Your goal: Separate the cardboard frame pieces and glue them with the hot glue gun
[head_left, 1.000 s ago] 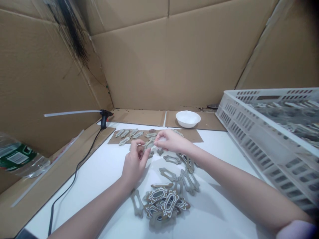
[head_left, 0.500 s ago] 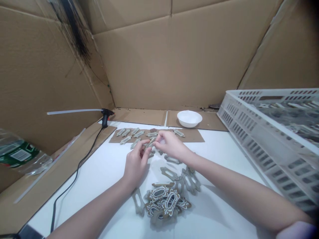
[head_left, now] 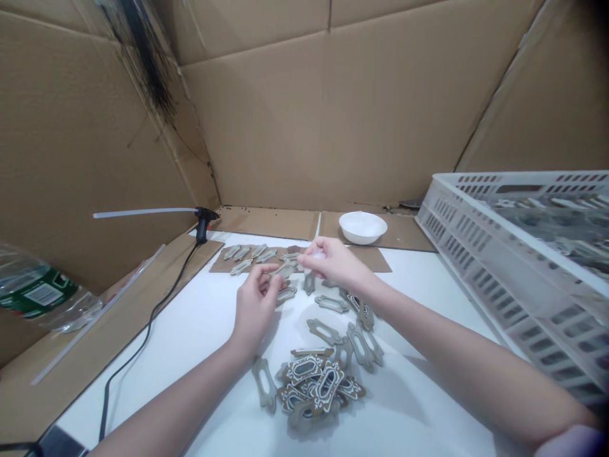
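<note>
Ornamental frames (head_left: 328, 386) lay across the white table (head_left: 190, 330), piled nearest you. Your right hand (head_left: 335, 263) had shifted up and away since half a second earlier, narrowly pinching a pale scrap (head_left: 318, 254) and uncovering a frame below. Your left hand (head_left: 254, 301) pinched one grey frame (head_left: 288, 270) above the table. A crate (head_left: 457, 254) stood right; your right hand partly hid the cardboard sheet (head_left: 368, 259) ahead. Beyond were a bottle (head_left: 42, 292) far left, a bowl (head_left: 363, 230) and a glue gun (head_left: 203, 227).
</note>
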The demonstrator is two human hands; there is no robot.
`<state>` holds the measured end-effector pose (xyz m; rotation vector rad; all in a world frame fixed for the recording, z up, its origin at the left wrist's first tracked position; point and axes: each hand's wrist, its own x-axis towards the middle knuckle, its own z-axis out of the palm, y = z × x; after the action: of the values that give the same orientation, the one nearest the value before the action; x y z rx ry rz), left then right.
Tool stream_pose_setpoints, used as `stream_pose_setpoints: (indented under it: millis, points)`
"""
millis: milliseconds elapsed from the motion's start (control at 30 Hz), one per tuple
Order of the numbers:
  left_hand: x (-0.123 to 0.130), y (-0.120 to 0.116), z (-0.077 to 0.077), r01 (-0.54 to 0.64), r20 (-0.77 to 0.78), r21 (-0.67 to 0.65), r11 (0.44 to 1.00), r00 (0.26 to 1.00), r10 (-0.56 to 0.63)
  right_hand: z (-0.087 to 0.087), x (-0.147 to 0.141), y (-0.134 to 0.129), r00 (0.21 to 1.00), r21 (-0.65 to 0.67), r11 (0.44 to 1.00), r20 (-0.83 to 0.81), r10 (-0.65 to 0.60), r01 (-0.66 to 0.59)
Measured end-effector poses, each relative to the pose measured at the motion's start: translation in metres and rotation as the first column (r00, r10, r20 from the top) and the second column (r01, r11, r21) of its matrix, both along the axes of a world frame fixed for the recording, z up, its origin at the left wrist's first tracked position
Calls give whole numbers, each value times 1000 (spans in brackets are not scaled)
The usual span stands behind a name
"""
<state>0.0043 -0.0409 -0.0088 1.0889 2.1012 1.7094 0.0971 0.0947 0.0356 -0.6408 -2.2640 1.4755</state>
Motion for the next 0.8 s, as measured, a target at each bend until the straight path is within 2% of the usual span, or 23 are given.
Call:
stream_pose_setpoints:
  millis: [133, 367, 633, 800]
  points:
    - [-6, 2, -1, -23, 25, -12, 1000, 999, 23, 1, 1, 6, 999, -105, 994, -45, 18, -23]
    - [-9, 2, -6, -71, -10, -27, 997, 997, 71, -8, -2, 5, 999, -73, 997, -9, 37, -38]
    - [-16, 4, -11, -107, -85, -88, 990, 991, 100, -16, -6, 14, 992, -204, 971, -9, 122, -121]
    - [-17, 4, -10, -118, -195, -140, 983, 977, 89, -17, -8, 9, 992, -251, 960, -5, 125, -122]
